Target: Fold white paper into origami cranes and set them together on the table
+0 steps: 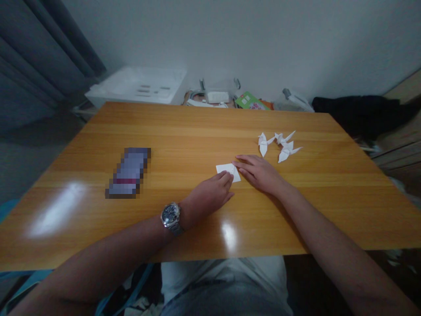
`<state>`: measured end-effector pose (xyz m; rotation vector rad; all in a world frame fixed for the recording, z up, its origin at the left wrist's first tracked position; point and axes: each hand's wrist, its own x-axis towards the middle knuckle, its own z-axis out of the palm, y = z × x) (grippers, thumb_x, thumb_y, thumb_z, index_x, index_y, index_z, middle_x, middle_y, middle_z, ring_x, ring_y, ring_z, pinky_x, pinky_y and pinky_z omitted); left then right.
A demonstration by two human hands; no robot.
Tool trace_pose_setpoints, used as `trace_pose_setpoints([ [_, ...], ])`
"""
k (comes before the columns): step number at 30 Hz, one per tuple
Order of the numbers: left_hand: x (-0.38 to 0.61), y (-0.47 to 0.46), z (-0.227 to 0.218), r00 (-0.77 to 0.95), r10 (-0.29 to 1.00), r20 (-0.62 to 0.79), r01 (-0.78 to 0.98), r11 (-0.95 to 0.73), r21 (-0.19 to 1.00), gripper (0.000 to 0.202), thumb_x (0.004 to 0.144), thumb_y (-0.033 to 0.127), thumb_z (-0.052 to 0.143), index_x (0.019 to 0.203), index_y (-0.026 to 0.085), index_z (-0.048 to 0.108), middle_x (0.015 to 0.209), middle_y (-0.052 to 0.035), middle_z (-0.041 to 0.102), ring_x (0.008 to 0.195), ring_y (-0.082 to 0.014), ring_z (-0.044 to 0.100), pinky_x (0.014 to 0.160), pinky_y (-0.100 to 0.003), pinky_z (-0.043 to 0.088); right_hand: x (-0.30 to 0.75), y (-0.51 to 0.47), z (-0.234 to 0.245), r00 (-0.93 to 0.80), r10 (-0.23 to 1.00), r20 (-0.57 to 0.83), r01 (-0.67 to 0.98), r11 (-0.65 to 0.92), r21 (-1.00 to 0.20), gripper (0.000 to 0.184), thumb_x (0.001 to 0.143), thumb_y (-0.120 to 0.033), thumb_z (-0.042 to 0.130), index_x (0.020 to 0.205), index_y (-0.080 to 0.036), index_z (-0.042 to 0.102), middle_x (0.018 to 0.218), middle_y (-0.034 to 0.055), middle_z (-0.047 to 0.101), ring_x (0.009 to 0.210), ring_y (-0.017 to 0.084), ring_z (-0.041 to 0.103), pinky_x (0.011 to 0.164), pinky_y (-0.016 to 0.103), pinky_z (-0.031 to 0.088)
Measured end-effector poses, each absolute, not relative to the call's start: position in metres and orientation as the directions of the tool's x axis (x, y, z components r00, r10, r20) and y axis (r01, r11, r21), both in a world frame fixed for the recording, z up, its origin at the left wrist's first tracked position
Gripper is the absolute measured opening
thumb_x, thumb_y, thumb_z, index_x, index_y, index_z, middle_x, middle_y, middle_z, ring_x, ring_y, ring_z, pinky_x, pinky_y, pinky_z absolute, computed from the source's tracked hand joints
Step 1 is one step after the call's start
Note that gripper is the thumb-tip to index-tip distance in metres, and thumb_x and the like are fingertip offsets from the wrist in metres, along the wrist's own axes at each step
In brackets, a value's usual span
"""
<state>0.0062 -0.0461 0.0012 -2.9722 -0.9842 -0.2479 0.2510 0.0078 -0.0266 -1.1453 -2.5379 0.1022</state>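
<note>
A small white folded paper (226,169) lies flat on the wooden table (184,131). My left hand (210,195), with a metal watch on the wrist, has its fingers curled and its fingertips pressed on the paper's near edge. My right hand (258,172) lies flat with fingers stretched out, its fingertips on the paper's right side. Three finished white paper cranes (279,145) sit on the table just beyond my right hand.
A blurred-out dark rectangular object (129,172) lies on the table's left half. Beyond the far edge are a white box-like device (138,85), cables with a white adapter (217,96), a green packet (251,102) and dark cloth (358,112) at the right.
</note>
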Motion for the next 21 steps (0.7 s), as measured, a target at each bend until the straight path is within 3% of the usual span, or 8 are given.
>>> trace_pose_setpoints([
  [6,0.008,-0.052,0.003,0.772,0.617,0.157,0.624,-0.781,0.001,0.036,0.106,0.031,0.047,0.131,0.008,0.055,0.129,-0.0165,0.062,0.124,-0.0274,0.055,0.109,-0.041,0.046,0.251,0.005,-0.018,-0.649,0.709,0.277,0.66,0.705,-0.259,0.041,0.108,-0.035,0.042,0.143,-0.023,0.061,0.147,0.0109,0.061,0.133,0.027,0.059,0.111,0.052,0.048],
  [12,0.009,-0.059,0.003,0.754,0.643,0.134,0.652,-0.757,-0.039,0.044,0.105,0.031,0.047,0.136,0.001,0.053,0.134,-0.0211,0.058,0.128,-0.0315,0.051,0.109,-0.042,0.045,0.251,0.003,-0.018,-0.71,0.666,0.231,0.619,0.746,-0.246,0.039,0.107,-0.033,0.044,0.141,-0.023,0.062,0.149,0.0092,0.06,0.138,0.026,0.055,0.114,0.051,0.046],
  [21,0.009,-0.059,0.004,0.755,0.643,0.125,0.652,-0.757,-0.041,0.043,0.106,0.033,0.047,0.134,0.003,0.056,0.133,-0.0188,0.06,0.128,-0.03,0.052,0.108,-0.04,0.047,0.251,0.006,-0.021,-0.724,0.652,0.224,0.603,0.756,-0.253,0.041,0.107,-0.032,0.044,0.146,-0.025,0.057,0.148,0.0071,0.06,0.138,0.024,0.056,0.114,0.05,0.047],
])
